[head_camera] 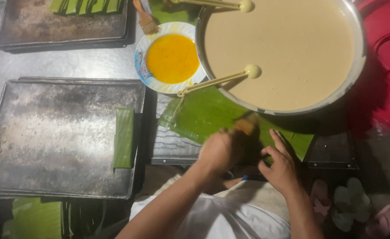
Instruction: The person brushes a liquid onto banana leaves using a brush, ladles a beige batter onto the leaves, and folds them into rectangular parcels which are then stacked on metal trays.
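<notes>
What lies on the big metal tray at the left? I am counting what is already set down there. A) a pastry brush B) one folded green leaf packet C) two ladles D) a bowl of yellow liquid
B: a single folded leaf packet lies along the right edge of the tray, with nothing else on it.

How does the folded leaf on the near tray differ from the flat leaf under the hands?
The folded banana leaf packet is a narrow, closed strip lying alone on the metal baking tray; the flat banana leaf is spread open, much wider, and partly tucked under the batter basin. Both are green, ribbed banana leaf.
</notes>
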